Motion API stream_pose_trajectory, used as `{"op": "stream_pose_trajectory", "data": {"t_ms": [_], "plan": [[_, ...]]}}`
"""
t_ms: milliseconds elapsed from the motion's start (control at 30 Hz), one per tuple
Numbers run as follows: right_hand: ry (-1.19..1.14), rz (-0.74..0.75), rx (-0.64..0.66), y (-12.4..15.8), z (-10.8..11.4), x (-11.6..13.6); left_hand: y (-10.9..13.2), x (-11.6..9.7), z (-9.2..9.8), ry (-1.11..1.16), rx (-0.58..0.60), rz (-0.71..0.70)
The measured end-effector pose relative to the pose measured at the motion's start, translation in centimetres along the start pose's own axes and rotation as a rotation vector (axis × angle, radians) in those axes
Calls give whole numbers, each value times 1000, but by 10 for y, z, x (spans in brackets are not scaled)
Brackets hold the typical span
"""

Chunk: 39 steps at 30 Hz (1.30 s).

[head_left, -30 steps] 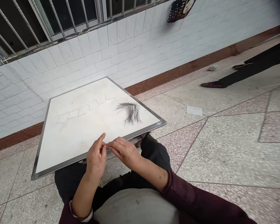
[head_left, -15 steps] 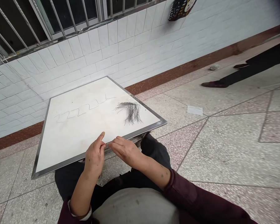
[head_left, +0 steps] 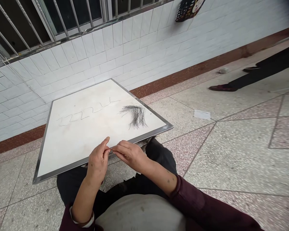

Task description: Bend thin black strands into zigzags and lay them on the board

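Observation:
My left hand [head_left: 98, 160] is raised over the near edge of the white-topped table [head_left: 69, 150], its fingers pinched with one digit pointing up. Facing it, my right hand [head_left: 128, 154] pinches too, and the fingertips of both hands nearly meet. Whatever lies between them is too thin to make out. On the tabletop to the right rests a loose pile of thin dark wire-like strands [head_left: 137, 116]. Farther back, several strands bent into zigzags [head_left: 77, 116] lie in a row running from left to right.
The table has a grey metal rim and stands against a white tiled wall [head_left: 86, 59] below a barred window [head_left: 69, 16]. A dark basket [head_left: 188, 10] hangs on the wall. At right are a person's legs [head_left: 262, 72], and a white paper piece [head_left: 202, 114] lies on the floor.
My right hand has rolled slightly, with its fingertips still close to my left ones. The strands on the table lie as before.

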State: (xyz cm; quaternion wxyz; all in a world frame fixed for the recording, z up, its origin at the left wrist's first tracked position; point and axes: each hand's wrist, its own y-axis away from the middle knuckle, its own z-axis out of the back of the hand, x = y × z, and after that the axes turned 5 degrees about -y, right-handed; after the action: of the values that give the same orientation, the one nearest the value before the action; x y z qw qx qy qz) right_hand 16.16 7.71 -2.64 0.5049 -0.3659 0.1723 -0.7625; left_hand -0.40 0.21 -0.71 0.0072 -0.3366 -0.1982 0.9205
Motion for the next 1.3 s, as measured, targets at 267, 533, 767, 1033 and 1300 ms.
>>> {"op": "stream_pose_trajectory", "data": {"t_ms": [267,533,767,1033,1300], "plan": [[23,-44,-87,2,-8,5,0,0,0,-46,-26,18],[-72,-88,-88,0,-9,3,2,0,1,-128,-2,-31],[30,-139,-152,-5,-14,13,1,-7,-3,-140,-56,6],[88,-259,-212,-7,-19,15,-1,-16,-6,-99,-46,86],[67,-287,-210,-2,-28,11,-3,-16,-8,61,-13,198]]}}
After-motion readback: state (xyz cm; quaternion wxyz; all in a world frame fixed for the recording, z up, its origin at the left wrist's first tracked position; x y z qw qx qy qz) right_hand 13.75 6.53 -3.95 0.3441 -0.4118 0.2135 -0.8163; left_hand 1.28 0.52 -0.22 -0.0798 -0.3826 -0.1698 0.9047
